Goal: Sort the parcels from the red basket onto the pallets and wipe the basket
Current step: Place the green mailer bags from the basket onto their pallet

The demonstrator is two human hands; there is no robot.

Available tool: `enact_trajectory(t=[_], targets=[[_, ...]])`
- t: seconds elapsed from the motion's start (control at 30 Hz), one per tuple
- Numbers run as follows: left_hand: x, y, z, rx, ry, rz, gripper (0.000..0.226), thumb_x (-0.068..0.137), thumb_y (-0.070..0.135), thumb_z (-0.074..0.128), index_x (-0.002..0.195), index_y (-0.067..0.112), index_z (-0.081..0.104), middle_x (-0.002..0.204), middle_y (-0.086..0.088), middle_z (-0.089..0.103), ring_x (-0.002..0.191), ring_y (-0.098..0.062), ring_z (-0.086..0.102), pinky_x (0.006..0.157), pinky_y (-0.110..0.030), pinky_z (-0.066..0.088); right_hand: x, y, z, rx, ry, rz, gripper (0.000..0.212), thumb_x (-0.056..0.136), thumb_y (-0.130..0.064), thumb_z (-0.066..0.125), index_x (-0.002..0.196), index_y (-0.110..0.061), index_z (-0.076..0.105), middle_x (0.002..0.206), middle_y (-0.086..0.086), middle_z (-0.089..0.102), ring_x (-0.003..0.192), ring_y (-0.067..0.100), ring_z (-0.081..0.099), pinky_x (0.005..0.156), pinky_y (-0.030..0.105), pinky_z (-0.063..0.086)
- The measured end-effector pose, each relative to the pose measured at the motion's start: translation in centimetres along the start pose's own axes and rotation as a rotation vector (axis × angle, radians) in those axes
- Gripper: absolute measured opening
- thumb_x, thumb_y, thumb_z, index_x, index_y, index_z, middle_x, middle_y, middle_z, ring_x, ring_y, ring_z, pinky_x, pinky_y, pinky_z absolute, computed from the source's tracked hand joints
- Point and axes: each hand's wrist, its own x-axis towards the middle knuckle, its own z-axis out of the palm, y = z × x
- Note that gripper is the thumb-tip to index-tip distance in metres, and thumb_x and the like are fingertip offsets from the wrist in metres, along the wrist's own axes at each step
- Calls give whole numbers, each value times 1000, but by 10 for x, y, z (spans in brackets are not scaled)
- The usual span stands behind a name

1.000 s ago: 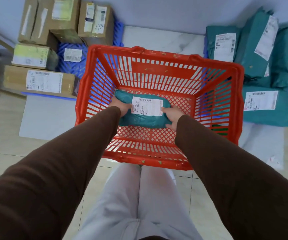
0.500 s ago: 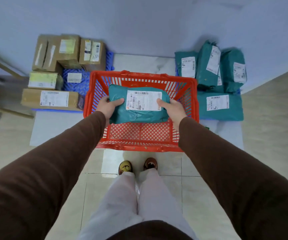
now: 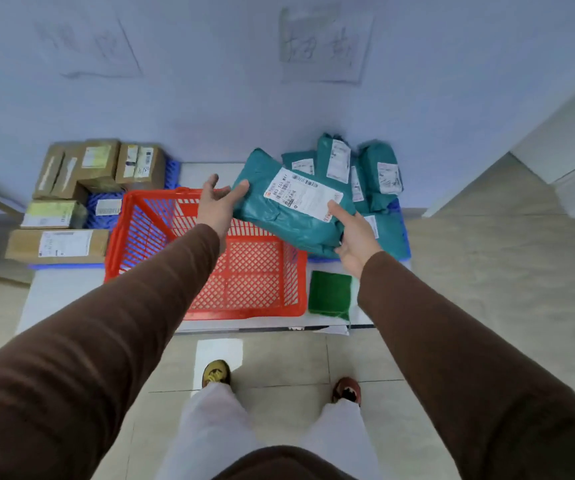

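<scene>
While both brown sleeves reach forward, here's the layout from left to right. Far left, a bunch of cardboard boxes (image 3: pixel 57 244) with shipping labels sit stacked on a blue pallet (image 3: pixel 104 216) against the wall. Next to them is the red basket (image 3: pixel 133 233), and from this angle its mesh bottom looks bare, no parcels showing in it. The left hand (image 3: pixel 217 206) hovers above the basket's far rim, fingers spread and loose, fingertips just brushing the left edge of a teal poly-mailer parcel (image 3: pixel 286 220), or very nearly, hard to call. That parcel is up in the air over the basket's right far corner, tilted, white label facing up. The right hand (image 3: pixel 355 237) grips it at the lower right corner, thumb pressed on the label, fingers curled underneath. Behind it, more teal parcels (image 3: pixel 379 171) are piled on the right blue pallet (image 3: pixel 404 233). A folded green cloth (image 3: pixel 329 294) lies flat on the white floor sheet just right of the basket.
</scene>
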Motion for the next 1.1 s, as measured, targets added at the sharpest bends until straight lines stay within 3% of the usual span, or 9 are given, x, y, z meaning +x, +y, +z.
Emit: enact_trajectory(t=[0.1,0.2,0.33,0.4,0.57,0.7,0.87,1.0,1.1], targets=[[-27,-26,69,-49,-13,-71,96,68,48,84,146,24,33,134,-4,59,116,-22,62,93,-39,51,4,-15,-46,79,54,30,45,89,-28,76,130,-20,60,121,3,73,102,22,73,75,39,62],[-53,-55,143,-145,-92,-138,66,84,27,79,140,20,44,128,-4,68,113,-25,68,91,-40,57,9,-26,-85,130,70,54,46,89,-23,76,131,-16,58,123,9,71,104,27,72,76,43,61],[-71,-80,214,-147,-153,-228,60,84,17,78,135,21,47,123,-5,71,105,-27,72,87,-50,59,20,-37,-122,196,101,52,50,88,-13,75,132,-9,53,124,15,70,108,33,70,83,51,61],[-73,-88,235,-108,-151,-250,68,81,19,81,137,22,43,125,-4,69,105,-27,71,84,-52,60,28,-42,-134,206,117,51,54,87,-12,76,134,-11,51,124,14,69,107,33,71,76,48,62],[-46,-105,263,-86,-110,-214,76,75,8,82,137,20,40,123,-5,68,108,-27,69,90,-49,58,55,-54,-148,125,100,41,60,86,-13,76,135,-29,46,126,4,67,111,26,68,85,47,60],[1,-100,269,3,-156,-201,77,77,2,79,141,19,40,124,-7,68,106,-27,70,92,-46,58,88,-67,-154,-12,160,16,49,87,-21,75,130,-26,52,117,1,71,90,13,72,67,30,57],[66,-98,286,133,-179,-180,78,78,-2,79,137,19,33,123,-12,64,106,-29,68,93,-43,57,141,-82,-155,-169,176,-1,22,95,-19,63,116,-26,62,121,5,71,98,18,70,88,38,57],[110,-104,307,252,-148,-189,64,75,5,82,122,17,41,117,-10,65,104,-31,68,91,-42,57,182,-91,-157,-155,194,-27,18,97,-9,63,100,-27,62,111,4,71,88,16,69,70,29,60],[139,-114,320,314,-212,-187,56,78,4,79,124,13,50,117,-11,69,104,-31,69,91,-43,58,216,-97,-161,-177,220,-37,19,95,-7,65,99,-25,60,109,3,70,89,16,68,73,26,58]])
